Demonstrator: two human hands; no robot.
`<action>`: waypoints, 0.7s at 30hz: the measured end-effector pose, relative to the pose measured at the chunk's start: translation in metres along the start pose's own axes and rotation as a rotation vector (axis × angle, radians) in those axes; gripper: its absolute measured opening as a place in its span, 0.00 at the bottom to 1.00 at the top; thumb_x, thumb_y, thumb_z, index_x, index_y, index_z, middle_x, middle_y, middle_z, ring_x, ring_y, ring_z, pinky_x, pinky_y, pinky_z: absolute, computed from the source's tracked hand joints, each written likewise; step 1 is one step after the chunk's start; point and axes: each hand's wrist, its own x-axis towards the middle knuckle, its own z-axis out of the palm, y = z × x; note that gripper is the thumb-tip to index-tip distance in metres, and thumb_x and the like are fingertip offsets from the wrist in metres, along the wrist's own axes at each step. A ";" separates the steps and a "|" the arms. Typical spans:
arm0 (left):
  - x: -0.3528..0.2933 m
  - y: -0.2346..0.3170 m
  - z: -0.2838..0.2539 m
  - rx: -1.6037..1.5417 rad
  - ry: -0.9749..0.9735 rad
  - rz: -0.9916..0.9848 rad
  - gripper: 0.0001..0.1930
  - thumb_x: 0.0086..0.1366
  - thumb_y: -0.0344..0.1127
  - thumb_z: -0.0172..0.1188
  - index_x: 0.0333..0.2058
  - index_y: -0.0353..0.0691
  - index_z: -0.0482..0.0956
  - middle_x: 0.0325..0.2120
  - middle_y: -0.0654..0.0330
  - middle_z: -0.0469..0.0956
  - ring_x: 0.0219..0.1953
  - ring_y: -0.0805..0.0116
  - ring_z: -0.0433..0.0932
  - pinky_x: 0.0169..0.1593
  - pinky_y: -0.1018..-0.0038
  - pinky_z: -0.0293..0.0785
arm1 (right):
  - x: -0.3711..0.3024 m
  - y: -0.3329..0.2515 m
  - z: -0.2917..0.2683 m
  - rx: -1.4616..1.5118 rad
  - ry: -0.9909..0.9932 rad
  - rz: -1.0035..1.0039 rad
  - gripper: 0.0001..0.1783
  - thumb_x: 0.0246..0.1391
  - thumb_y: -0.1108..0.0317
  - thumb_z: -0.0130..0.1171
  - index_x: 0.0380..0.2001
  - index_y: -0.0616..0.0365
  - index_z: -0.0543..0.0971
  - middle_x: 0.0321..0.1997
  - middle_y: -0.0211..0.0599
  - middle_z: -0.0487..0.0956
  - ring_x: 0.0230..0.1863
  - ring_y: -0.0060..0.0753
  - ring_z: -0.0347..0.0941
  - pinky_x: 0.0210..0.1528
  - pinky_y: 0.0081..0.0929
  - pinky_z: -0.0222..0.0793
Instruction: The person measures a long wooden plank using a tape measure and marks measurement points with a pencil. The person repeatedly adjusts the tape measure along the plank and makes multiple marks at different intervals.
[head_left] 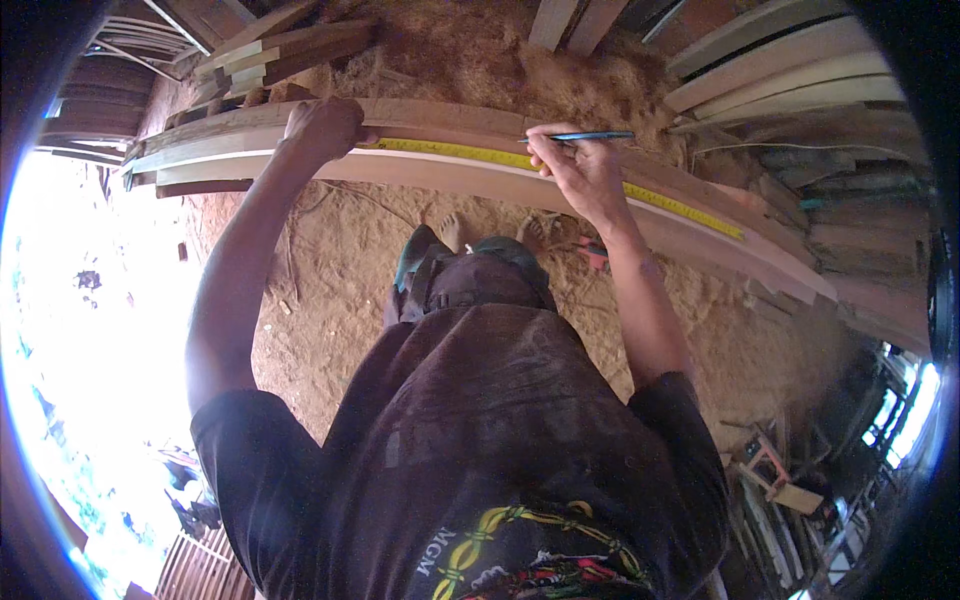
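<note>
A yellow tape measure [455,151] is stretched along a long wooden plank [440,172], running from my left hand past my right hand toward the plank's right end. My left hand [325,130] is closed at the left end of the tape; whatever sits inside its fingers is hidden. In my right hand [580,165] is a slim blue pen [595,135], held between the fingers and lying almost level. The side of that hand rests at the tape and wood, covering a short stretch of the tape.
Stacked boards [290,55] lie beyond the plank at far left, and more long boards [790,75] at far right. My bare feet stand on sawdust-covered ground [340,250]. A small red object [592,251] lies near them. A wooden frame [768,470] stands at lower right.
</note>
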 end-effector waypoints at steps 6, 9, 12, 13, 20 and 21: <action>-0.002 0.004 -0.005 0.027 -0.001 -0.008 0.29 0.69 0.63 0.64 0.39 0.38 0.89 0.36 0.49 0.89 0.46 0.49 0.89 0.49 0.50 0.82 | 0.009 0.018 0.024 -0.174 0.003 -0.098 0.12 0.71 0.64 0.67 0.46 0.65 0.86 0.32 0.29 0.85 0.32 0.16 0.79 0.35 0.21 0.78; -0.003 0.005 -0.009 0.011 -0.038 -0.019 0.28 0.69 0.63 0.64 0.39 0.38 0.90 0.37 0.48 0.89 0.47 0.49 0.89 0.50 0.50 0.82 | 0.010 0.024 0.025 -0.208 0.016 -0.133 0.10 0.70 0.66 0.67 0.45 0.63 0.86 0.31 0.28 0.84 0.31 0.15 0.78 0.34 0.22 0.77; -0.004 0.007 -0.014 -0.007 -0.052 -0.027 0.28 0.69 0.62 0.65 0.40 0.38 0.90 0.38 0.48 0.90 0.47 0.49 0.89 0.51 0.50 0.82 | 0.010 0.023 0.026 -0.283 0.052 -0.248 0.08 0.70 0.68 0.67 0.44 0.62 0.87 0.28 0.25 0.82 0.29 0.13 0.75 0.30 0.21 0.72; -0.005 0.007 -0.015 -0.014 -0.050 -0.025 0.28 0.69 0.62 0.65 0.40 0.38 0.90 0.38 0.48 0.90 0.47 0.49 0.89 0.51 0.50 0.82 | 0.010 0.022 0.026 -0.283 0.048 -0.226 0.08 0.70 0.68 0.67 0.44 0.62 0.87 0.27 0.23 0.81 0.28 0.12 0.73 0.30 0.20 0.70; -0.006 0.006 -0.011 -0.025 -0.031 -0.034 0.27 0.70 0.62 0.64 0.40 0.39 0.90 0.37 0.49 0.90 0.47 0.51 0.89 0.52 0.51 0.81 | 0.008 0.015 0.026 -0.277 0.024 -0.137 0.12 0.67 0.62 0.67 0.42 0.61 0.87 0.30 0.33 0.86 0.33 0.21 0.81 0.38 0.29 0.78; -0.005 0.005 -0.009 -0.032 -0.031 -0.027 0.27 0.70 0.62 0.64 0.40 0.39 0.90 0.37 0.50 0.90 0.47 0.51 0.89 0.51 0.51 0.81 | 0.008 0.016 0.026 -0.284 0.023 -0.138 0.12 0.67 0.62 0.68 0.42 0.61 0.87 0.30 0.33 0.86 0.33 0.21 0.81 0.38 0.29 0.78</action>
